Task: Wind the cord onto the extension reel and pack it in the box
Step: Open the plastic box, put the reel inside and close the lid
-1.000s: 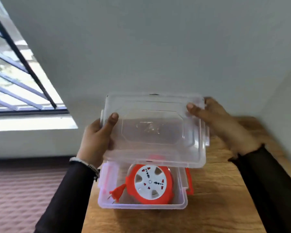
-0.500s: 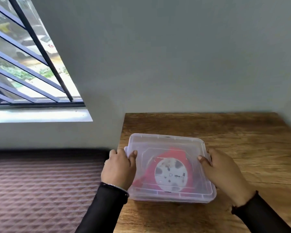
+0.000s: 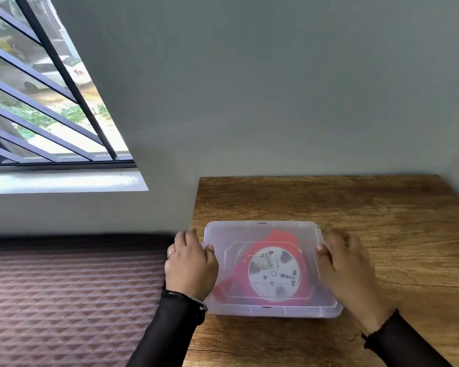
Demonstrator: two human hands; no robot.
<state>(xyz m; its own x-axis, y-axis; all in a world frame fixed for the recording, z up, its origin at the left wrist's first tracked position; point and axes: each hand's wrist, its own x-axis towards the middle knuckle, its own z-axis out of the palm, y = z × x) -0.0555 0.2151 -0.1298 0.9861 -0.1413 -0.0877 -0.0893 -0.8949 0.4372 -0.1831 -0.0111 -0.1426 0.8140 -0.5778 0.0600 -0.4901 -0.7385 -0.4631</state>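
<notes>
Box [image 3: 326, 305] and lid [image 3: 263, 231]: clear, faintly frosted plastic. Reel [image 3: 274, 272] seen through the lid: red-orange body, white round face with grey wedge-shaped cut-outs and small dark marks. Table [image 3: 368, 221]: brown wood grain with darker streaks. Wall [image 3: 276, 88]: plain grey-green. Mat [image 3: 64, 300]: dull purplish-brown, quilted diamond pattern. Window bars [image 3: 64, 75]: dark. Sill [image 3: 64, 184]: white. Sleeves [image 3: 164, 332]: black.

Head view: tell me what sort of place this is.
Probably a room in a home, perhaps a bedroom. A wooden table stands in the corner against grey walls, a quilted mattress lies beside it, and a barred window looks out on a parked car and greenery.
</notes>
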